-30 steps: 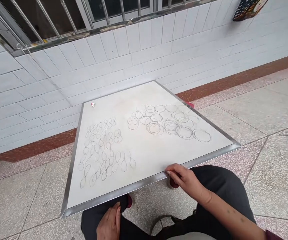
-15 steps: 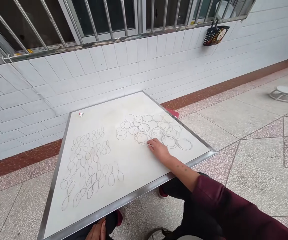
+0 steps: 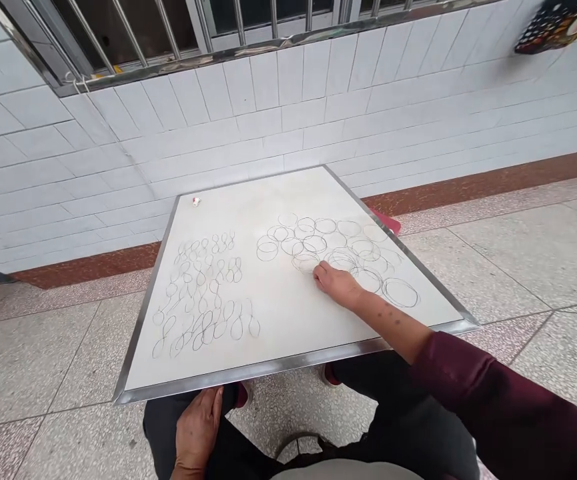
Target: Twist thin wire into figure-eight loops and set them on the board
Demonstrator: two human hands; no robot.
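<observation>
My right hand (image 3: 337,283) reaches over the white table, its fingers closed in a pinch at the near edge of a thin wire-like ring (image 3: 304,269). Exactly what sits between the fingertips is hard to see. Around it lie many more thin dark rings (image 3: 267,251), overlapping one another. On the table's left half, several rows of thin loops twisted into figure-eight shapes (image 3: 236,328) are spread out. My left hand (image 3: 199,427) rests on my thigh by the table's near edge, fingers lying flat and apparently holding nothing.
The white table (image 3: 268,193) has a metal rim. A small white and red object (image 3: 197,201) lies in its far left corner. Beyond stands a white tiled wall (image 3: 218,133) with a barred window. A dark patterned bag (image 3: 558,27) hangs at upper right.
The view has shifted, so more of my left hand and legs shows. My right hand's fingers, spread over the rings before, are now drawn together at a ring's edge.
</observation>
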